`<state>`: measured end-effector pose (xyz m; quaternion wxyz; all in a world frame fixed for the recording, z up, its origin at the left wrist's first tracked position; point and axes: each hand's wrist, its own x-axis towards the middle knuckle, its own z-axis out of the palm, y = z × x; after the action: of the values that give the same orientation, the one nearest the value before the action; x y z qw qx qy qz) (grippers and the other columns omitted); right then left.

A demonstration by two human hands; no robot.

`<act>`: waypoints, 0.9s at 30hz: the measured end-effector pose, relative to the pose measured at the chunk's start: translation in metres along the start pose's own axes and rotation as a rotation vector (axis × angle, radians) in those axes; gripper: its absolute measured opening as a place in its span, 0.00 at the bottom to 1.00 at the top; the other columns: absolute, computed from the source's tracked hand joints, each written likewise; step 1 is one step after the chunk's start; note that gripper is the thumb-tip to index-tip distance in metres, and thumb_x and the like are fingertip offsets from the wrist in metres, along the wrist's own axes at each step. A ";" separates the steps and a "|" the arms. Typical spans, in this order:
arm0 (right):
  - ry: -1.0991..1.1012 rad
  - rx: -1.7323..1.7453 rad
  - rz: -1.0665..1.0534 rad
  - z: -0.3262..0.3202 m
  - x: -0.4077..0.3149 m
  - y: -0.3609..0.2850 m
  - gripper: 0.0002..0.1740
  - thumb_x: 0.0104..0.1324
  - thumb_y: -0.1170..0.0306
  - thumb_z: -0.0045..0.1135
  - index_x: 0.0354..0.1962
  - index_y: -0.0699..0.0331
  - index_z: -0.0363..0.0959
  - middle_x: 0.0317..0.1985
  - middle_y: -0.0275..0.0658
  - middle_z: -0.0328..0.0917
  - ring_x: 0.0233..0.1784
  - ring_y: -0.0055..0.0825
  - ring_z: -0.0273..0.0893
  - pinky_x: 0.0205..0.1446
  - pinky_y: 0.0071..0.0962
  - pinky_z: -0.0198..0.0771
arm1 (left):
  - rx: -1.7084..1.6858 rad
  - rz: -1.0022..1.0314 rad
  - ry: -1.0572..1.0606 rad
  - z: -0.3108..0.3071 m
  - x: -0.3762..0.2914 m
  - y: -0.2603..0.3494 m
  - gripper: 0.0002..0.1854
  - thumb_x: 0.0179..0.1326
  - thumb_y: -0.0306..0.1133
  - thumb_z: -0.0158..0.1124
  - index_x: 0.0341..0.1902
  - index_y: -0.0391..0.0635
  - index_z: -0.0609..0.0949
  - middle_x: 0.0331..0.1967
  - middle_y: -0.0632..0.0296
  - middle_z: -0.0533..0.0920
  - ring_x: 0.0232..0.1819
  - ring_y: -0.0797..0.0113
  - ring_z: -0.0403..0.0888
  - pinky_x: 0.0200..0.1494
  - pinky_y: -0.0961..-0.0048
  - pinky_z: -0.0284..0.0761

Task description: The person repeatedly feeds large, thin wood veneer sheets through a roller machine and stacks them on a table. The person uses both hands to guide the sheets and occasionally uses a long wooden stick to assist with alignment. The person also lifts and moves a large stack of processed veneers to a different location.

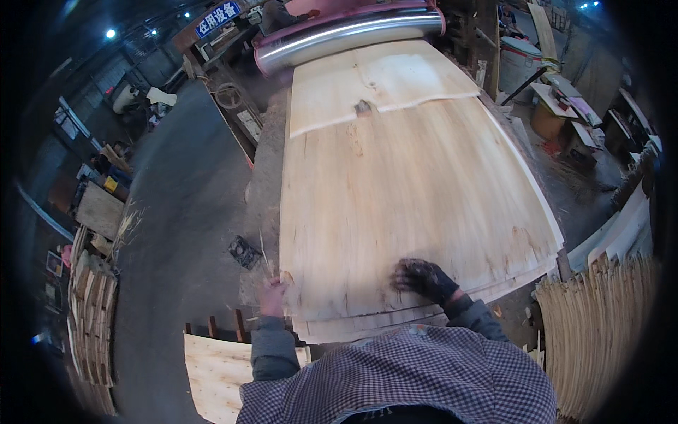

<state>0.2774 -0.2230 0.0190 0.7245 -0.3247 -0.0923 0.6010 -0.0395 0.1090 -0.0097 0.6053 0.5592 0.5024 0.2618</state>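
Note:
A large pale wood veneer sheet (413, 212) lies before me on a stack of similar sheets, their uneven edges showing at the near end. My left hand (272, 296), bare, is at the sheet's near left corner. A thin pale wood strip (262, 248) stands out just beyond its fingers; whether they grip the strip or the sheet edge is unclear. My right hand (424, 278), in a dark glove and blurred, is over the near part of the sheet with its fingers spread. Farther off, another veneer piece (381, 79) with a ragged near edge overlaps the sheet.
A shiny metal roller (349, 40) in a machine frame spans the far end, with a person's arm (283, 16) behind it. Veneer stacks stand at right (593, 328) and left (92, 318). More veneer (217, 371) lies low at front left. A dark object (243, 252) sits left of the stack.

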 end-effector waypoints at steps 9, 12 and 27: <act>0.372 -0.028 0.166 -0.008 -0.090 0.034 0.21 0.73 0.57 0.50 0.44 0.70 0.75 0.37 0.44 0.81 0.39 0.38 0.82 0.47 0.41 0.80 | -0.252 0.177 -0.136 0.010 -0.054 0.111 0.20 0.55 0.14 0.57 0.53 0.41 0.75 0.39 0.61 0.81 0.39 0.73 0.78 0.46 0.78 0.74; 0.412 0.000 0.119 -0.003 -0.097 0.026 0.21 0.71 0.57 0.53 0.40 0.70 0.76 0.33 0.42 0.81 0.36 0.36 0.81 0.44 0.42 0.80 | -0.349 0.190 -0.131 0.010 -0.070 0.143 0.21 0.57 0.13 0.55 0.54 0.40 0.74 0.40 0.58 0.82 0.40 0.71 0.80 0.47 0.76 0.76; 0.370 -0.209 -0.265 -0.007 0.032 -0.062 0.18 0.71 0.60 0.54 0.33 0.70 0.76 0.28 0.41 0.79 0.32 0.31 0.80 0.42 0.32 0.81 | 0.555 0.252 0.054 -0.038 0.039 -0.087 0.27 0.58 0.28 0.63 0.62 0.35 0.71 0.51 0.54 0.80 0.51 0.61 0.79 0.53 0.67 0.75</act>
<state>0.3399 -0.1999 0.0416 0.7642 -0.4874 -0.0614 0.4180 -0.0814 0.1384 -0.0989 0.3785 0.7539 0.4973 0.2025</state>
